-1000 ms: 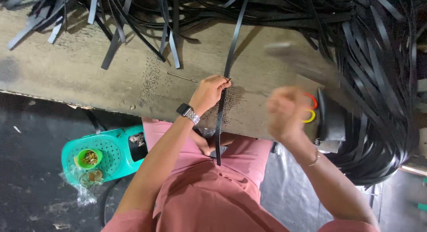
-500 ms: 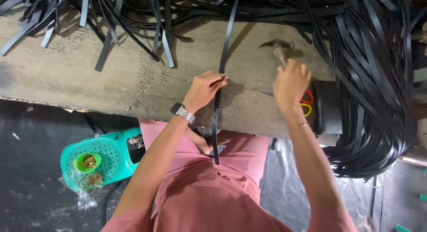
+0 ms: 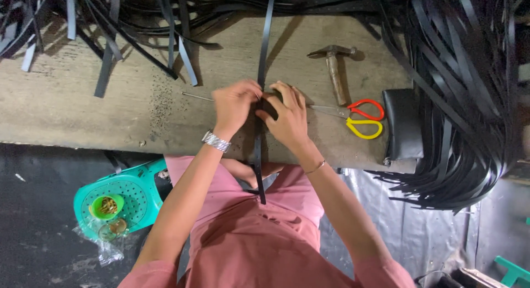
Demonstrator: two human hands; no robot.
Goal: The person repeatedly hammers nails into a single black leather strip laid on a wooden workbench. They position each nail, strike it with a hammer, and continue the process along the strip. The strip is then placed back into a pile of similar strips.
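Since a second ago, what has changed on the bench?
The right hand let go of the hammer, which now lies on the wooden bench, and joined the left hand on the black strap. The left hand stayed on the strap; the scissors stayed put.

A hammer (image 3: 333, 67) lies on the worn wooden counter (image 3: 83, 108) toward its right end, head away from the near edge. Just nearer that edge rest scissors (image 3: 358, 112) with one red and one yellow loop, and beside them a black pouch (image 3: 402, 124). Down on the dark floor (image 3: 38, 211), left of the counter's near edge, stands a teal perforated stool (image 3: 124, 197) carrying a small green cup (image 3: 106, 206).
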